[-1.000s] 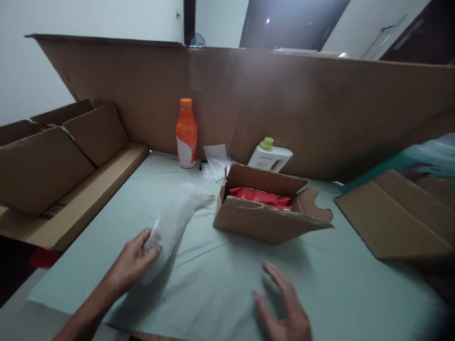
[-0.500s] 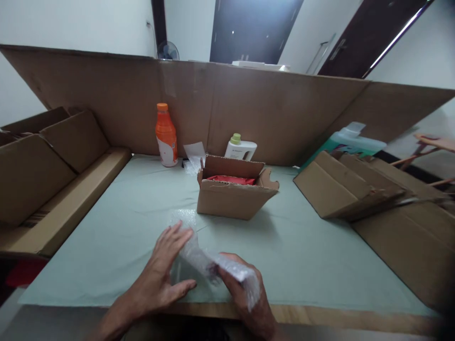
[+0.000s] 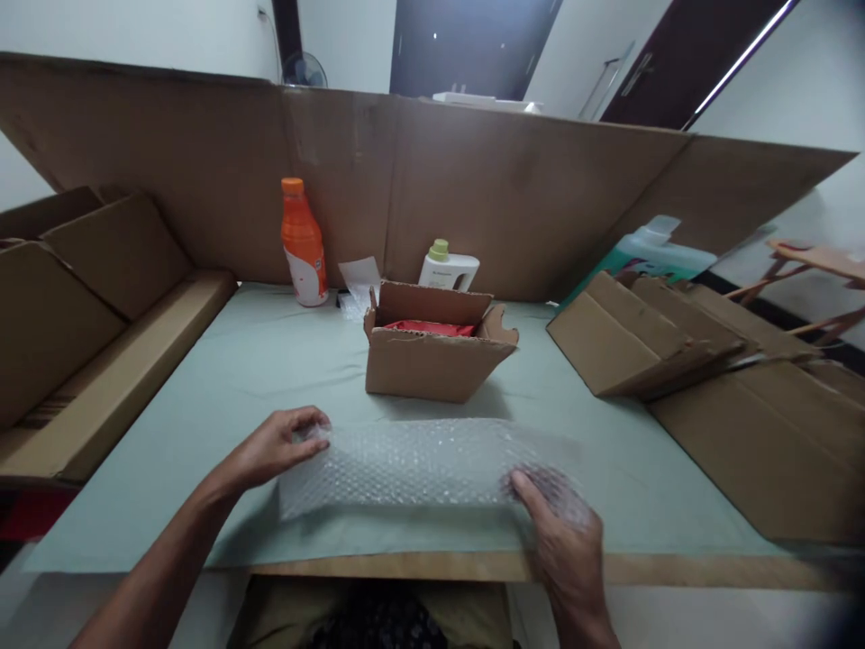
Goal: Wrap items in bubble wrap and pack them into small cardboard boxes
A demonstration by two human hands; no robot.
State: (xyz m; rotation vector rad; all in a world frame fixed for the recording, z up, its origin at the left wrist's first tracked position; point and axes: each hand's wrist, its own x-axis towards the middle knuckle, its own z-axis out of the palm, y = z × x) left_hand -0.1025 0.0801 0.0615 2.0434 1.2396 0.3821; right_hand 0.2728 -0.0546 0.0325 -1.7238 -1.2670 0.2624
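Bubble wrap [image 3: 419,464] lies spread in a long flat sheet across the near part of the counter [image 3: 270,361], which is covered in pale green cloth, and both of the person's hands are on it. The left hand [image 3: 274,446] pinches the sheet's left end, its fingers [image 3: 307,422] curled and closed over the edge. The right hand [image 3: 564,541] holds the right end, where the plastic drapes over the fingers [image 3: 533,491] so that they show through it; they look bent around the sheet, gripping it. Just beyond the sheet, near the middle of the counter, stands an open cardboard box [image 3: 432,361] with its flaps up and something red [image 3: 429,327] lying inside. Behind the box, against a tall cardboard wall [image 3: 473,198] that runs along the far side, an orange bottle [image 3: 303,243] stands upright to the left, and a white bottle with a green cap [image 3: 446,266] stands just behind the box. Between these two lies a small piece of white paper or plastic [image 3: 359,279]; which it is cannot be told. Flattened cardboard boxes [image 3: 635,338] are stacked at a slant on the right side of the counter, with a pale teal container [image 3: 652,248] behind them. More folded cardboard [image 3: 81,306] is stacked along the left edge.
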